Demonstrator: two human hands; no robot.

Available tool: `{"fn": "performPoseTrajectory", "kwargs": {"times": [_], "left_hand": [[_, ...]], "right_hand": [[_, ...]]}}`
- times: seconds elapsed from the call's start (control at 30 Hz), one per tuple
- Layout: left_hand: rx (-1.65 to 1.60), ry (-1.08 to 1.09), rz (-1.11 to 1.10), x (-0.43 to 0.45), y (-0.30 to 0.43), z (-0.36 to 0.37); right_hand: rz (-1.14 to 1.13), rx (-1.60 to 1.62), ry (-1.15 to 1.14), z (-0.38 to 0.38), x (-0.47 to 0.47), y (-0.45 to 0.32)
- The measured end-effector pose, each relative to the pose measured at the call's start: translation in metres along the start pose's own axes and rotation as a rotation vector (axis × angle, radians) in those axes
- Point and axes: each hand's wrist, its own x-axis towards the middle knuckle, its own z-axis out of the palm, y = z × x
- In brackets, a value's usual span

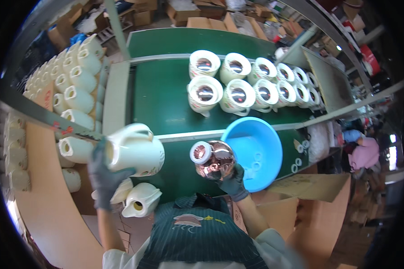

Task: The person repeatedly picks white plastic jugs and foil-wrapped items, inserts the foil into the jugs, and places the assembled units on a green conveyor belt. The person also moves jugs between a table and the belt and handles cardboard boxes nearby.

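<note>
My left hand (pixel 104 175), in a grey glove, grips a cream-white thermos jug shell (pixel 139 151) by its narrow end. The shell lies sideways, its handle uppermost. In my gloved right hand (pixel 234 185) is a mirrored, copper-coloured vacuum flask liner (pixel 217 164). A white ring (pixel 205 155) sits around the liner's mouth, which faces up and to the left. Just right of the liner stands a light blue plastic basin (pixel 275 151) with several pale rings (pixel 256 165) inside. Below my left hand, another jug shell (pixel 143 198) rests near the bench edge, partly overlapping one more behind it.
Two rows of jug shells with mirrored liners (pixel 204 93) stand on the green conveyor belt (pixel 161 90). Many shells (pixel 79 99) are stacked at the left. An open cardboard box (pixel 309 191) is at my right. Metal frame bars (pixel 50 116) cross both sides. A person (pixel 365 153) is farther right.
</note>
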Motion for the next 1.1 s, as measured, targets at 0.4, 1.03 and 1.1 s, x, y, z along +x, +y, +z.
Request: {"fn": "performPoseTrajectory", "kwargs": {"times": [0.4,1.03,1.1], "left_hand": [[-0.202,-0.327,0.715,0.016,0.154,0.013],[-0.434,-0.328,0.75,0.048,0.144,0.033],[-0.435,-0.293,0.715,0.055,0.138,0.035]], "right_hand": [[0.068,0.131,0.044,0.04,-0.033,-0.021],[-0.013,-0.315,0.095,0.061,-0.038,-0.048],[-0.014,-0.348,0.091,0.064,-0.028,-0.055]]}}
